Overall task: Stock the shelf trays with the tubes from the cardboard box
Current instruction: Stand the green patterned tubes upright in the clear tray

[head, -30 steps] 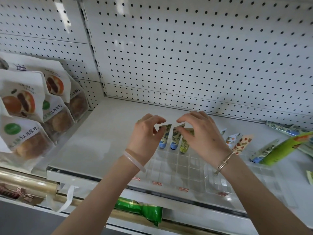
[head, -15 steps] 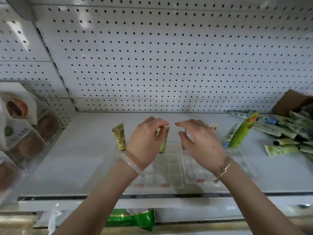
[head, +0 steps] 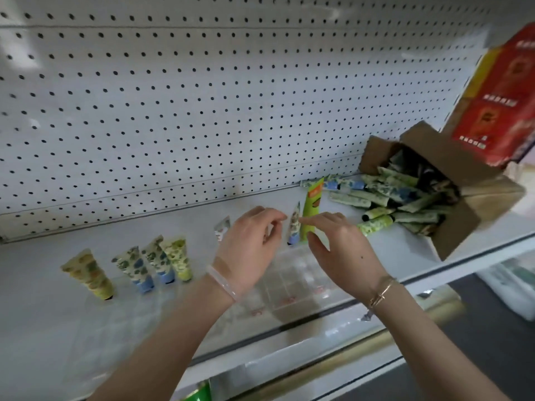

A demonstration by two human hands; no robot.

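Tubes (head: 136, 267) are stood cap-down in the tray (head: 292, 282) to stay upright; left hand (head: 249, 247) and right hand (head: 344, 253) are held empty, loosely curled.

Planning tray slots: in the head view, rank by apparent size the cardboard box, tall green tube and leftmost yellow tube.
1. cardboard box.
2. tall green tube and leftmost yellow tube: about alike; yellow stands nearer, so unranked.

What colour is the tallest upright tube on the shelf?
The tallest tube is bright green with an orange band near its top; head view.
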